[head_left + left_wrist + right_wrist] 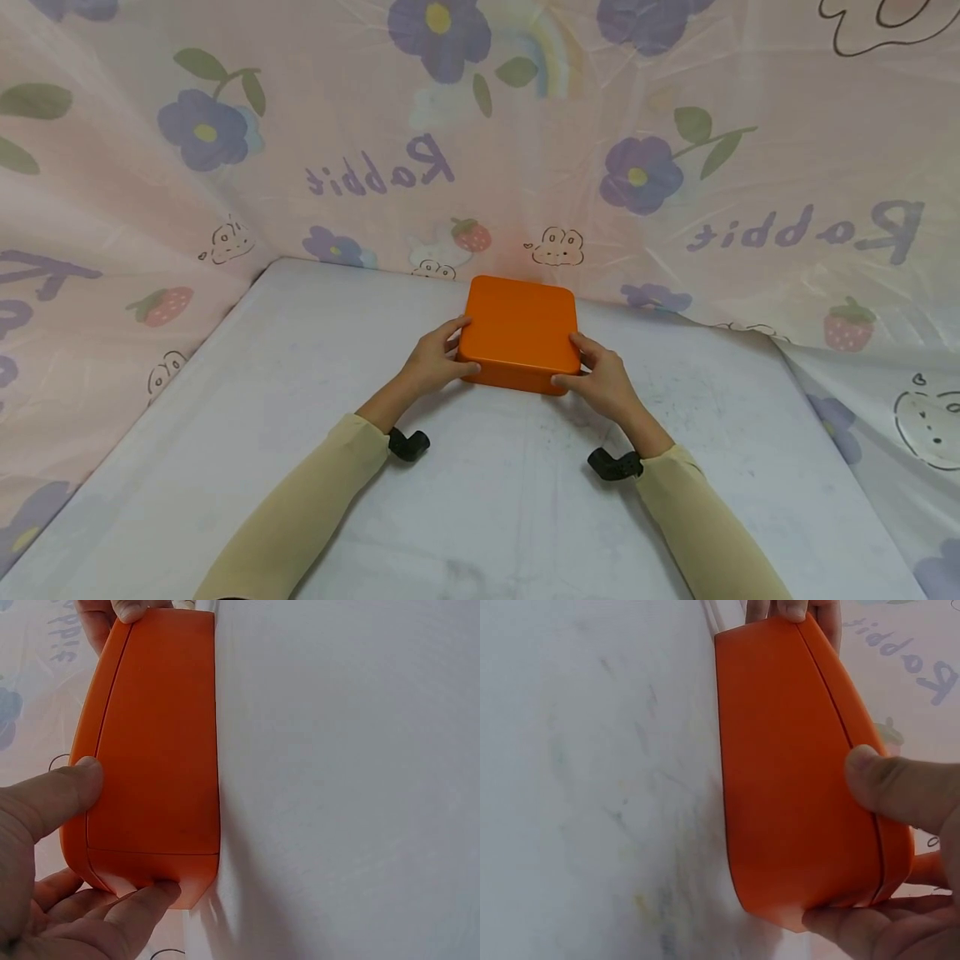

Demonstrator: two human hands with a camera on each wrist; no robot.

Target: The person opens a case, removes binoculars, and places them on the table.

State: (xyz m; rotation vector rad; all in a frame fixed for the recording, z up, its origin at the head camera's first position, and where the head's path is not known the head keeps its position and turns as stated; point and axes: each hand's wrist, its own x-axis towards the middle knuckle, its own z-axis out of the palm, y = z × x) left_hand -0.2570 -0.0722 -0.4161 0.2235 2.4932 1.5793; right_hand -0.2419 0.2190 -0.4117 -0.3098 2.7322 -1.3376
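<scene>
A square orange box (521,325) with rounded corners sits on the white table near its back edge. In the left wrist view a thin seam runs along the front of the box (161,735), marking off its lid (91,727). My left hand (433,360) grips the left front corner, thumb on the front face and fingers along the side. At the right front corner, my right hand (606,380) holds the box the same way, its thumb (870,776) pressed by the seam.
Behind the white table (315,483) hangs a pink curtain (510,183) printed with flowers, rabbits and strawberries, close to the box's far side. It continues along the left and right edges. Black wrist pieces (409,445) stick out from both cuffs.
</scene>
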